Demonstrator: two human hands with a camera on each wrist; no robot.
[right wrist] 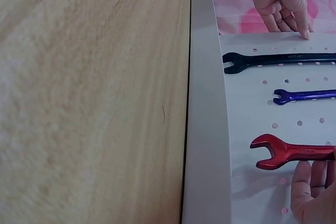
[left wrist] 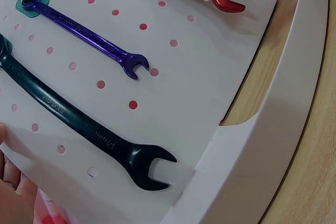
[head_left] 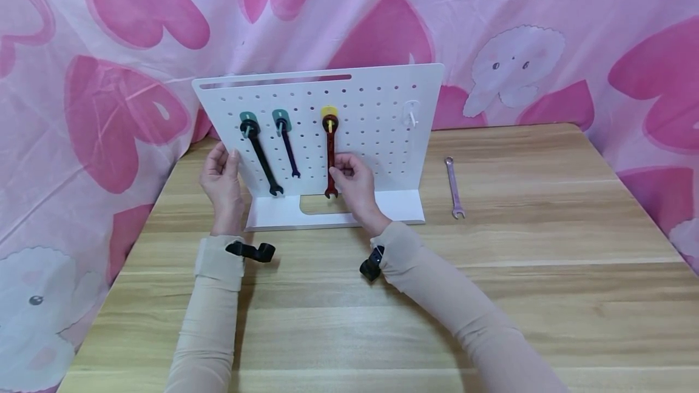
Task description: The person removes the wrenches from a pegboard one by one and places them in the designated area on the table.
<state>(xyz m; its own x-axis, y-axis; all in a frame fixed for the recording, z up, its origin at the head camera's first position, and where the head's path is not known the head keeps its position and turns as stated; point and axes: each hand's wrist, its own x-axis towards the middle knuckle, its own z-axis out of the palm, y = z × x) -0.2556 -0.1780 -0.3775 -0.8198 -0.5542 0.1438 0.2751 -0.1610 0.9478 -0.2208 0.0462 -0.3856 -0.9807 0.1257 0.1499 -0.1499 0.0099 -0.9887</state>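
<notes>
As the left hand (head_left: 222, 182) grips the left edge of the pegboard (head_left: 349, 138), the right hand (head_left: 357, 187) pinches the red wrench (head_left: 330, 151) on its front, seemingly settling it; next calls for letting go.

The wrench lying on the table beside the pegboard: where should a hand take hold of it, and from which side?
I'd pinch the middle of the shank from above, thumb and fingers on its two long edges. The wrench lies flat, its shank slim and straight between wider ends, so mid-shank should balance well. The right hand is nearer, though it now holds the red wrench.
</notes>
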